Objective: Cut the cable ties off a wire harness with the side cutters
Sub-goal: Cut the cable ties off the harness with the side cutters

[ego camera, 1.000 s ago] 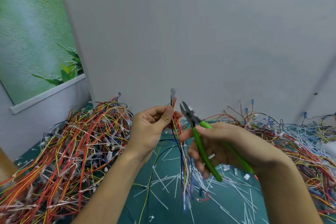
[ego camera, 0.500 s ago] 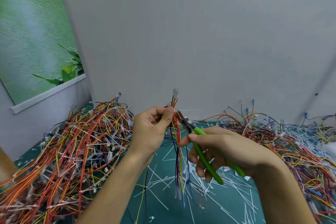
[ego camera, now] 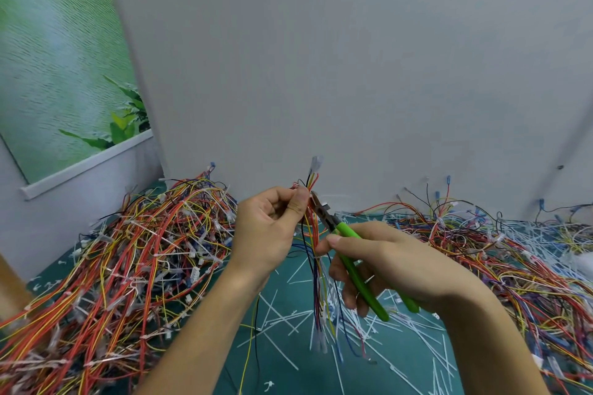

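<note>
A grey wall (ego camera: 353, 74) backs the teal mat (ego camera: 288, 378), with a leafy green poster (ego camera: 64, 74) at left.

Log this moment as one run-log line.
left hand: pinches wire harness upright | right hand: grips side cutters, tips at harness beside left thumb | mat: cut ties, harness piles

Left hand (ego camera: 268, 231) pinches harness (ego camera: 313, 234); right hand (ego camera: 391, 263) grips cutters (ego camera: 349, 253).

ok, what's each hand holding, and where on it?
Left hand pinches the wire harness near its top, below the white connector. Right hand grips the side cutters by the green handles, tip at the wires beside the left thumb.
</note>
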A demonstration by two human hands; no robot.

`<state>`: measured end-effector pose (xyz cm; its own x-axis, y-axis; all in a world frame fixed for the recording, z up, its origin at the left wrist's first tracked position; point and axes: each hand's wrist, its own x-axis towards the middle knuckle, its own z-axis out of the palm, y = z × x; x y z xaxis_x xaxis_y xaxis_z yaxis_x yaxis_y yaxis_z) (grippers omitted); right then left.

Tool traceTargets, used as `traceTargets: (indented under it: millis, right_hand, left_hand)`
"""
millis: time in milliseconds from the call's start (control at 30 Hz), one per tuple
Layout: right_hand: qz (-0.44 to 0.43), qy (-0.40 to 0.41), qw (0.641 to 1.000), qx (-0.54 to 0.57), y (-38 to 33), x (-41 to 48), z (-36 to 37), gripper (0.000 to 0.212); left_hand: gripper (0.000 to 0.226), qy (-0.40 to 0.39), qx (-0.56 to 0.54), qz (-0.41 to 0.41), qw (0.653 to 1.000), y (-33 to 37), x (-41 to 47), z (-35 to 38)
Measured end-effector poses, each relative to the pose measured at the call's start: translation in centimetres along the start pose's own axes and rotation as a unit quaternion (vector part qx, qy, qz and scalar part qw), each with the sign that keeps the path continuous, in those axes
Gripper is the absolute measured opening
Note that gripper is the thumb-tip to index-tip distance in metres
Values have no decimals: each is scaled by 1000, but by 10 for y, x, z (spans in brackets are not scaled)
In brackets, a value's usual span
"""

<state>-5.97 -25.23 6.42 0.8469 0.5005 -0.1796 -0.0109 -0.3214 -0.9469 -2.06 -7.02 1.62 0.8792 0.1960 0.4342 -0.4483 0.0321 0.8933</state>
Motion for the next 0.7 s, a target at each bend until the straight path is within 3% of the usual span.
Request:
traceTargets:
  millis: [500, 700]
  right_hand:
    - [-7, 42, 999, 5, 0, 8, 20, 26]
    - [-9, 56, 998, -37, 5, 14, 22, 31]
  left_hand:
    - [27, -21, 160, 91, 983, -3, 5, -12]
    - [24, -37, 179, 86, 979, -3, 2, -8]
